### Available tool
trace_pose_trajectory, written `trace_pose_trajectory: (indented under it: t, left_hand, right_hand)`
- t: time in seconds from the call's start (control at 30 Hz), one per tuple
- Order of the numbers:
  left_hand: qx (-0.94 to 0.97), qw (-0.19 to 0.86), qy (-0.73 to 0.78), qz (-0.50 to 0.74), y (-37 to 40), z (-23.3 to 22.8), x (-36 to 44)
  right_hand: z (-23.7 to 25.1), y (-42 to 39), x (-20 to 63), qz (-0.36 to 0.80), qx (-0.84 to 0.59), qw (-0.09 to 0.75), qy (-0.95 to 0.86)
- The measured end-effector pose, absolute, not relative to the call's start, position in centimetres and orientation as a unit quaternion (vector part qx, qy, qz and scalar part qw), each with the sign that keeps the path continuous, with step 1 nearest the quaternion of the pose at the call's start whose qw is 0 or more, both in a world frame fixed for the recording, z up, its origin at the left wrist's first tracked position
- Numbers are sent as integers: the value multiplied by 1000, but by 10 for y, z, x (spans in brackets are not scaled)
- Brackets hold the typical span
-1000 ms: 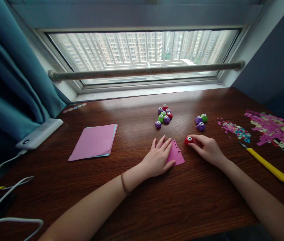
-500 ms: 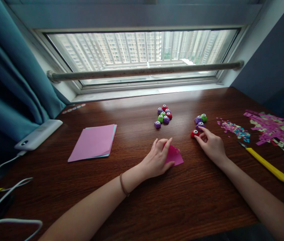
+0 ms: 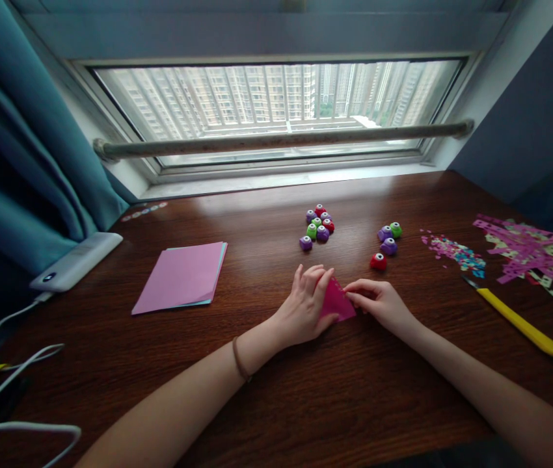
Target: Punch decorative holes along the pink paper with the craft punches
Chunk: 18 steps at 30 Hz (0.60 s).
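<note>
A folded piece of bright pink paper (image 3: 336, 303) lies on the brown table. My left hand (image 3: 308, 302) rests on its left part, thumb along the near edge and fingers curled over it, holding it. My right hand (image 3: 378, 302) pinches the paper's right edge between thumb and fingertips. Small cut-outs or marks show along the far right edge. Just beyond my right hand sits a red craft punch (image 3: 378, 262) with a white button. Behind it stand two purple punches (image 3: 388, 246) and a green punch (image 3: 395, 229).
A cluster of several coloured punches (image 3: 316, 224) stands further back. Left lies a stack of pink and blue paper (image 3: 181, 276), beside a white power bank (image 3: 79, 261) with a cable. At right are paper confetti (image 3: 457, 252), cut paper strips (image 3: 530, 247) and a yellow-handled craft knife (image 3: 523, 323).
My right hand has let go of the red punch and moved left and nearer to the pink paper's edge. My left hand has stayed on the paper.
</note>
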<state>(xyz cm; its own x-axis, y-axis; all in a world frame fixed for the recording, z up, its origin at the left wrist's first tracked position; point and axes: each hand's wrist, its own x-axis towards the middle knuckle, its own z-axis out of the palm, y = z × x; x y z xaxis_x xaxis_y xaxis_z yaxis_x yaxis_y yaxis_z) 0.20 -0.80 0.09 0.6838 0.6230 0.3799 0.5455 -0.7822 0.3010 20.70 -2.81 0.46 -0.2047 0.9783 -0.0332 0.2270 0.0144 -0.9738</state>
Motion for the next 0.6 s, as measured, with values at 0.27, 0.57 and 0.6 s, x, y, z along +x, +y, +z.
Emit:
trace_pose_trajectory:
  t: [0.27, 0.57, 0.6]
  left_hand:
    - [841, 167, 379, 348, -31, 14, 12]
    - [588, 644, 379, 310, -44, 22, 27]
    - [572, 660, 378, 308, -43, 22, 27]
  right_hand:
    - [7, -36, 205, 603, -464, 465, -454]
    - [16, -45, 197, 622, -447, 405, -500]
    - [17, -46, 197, 617, -444, 404, -509]
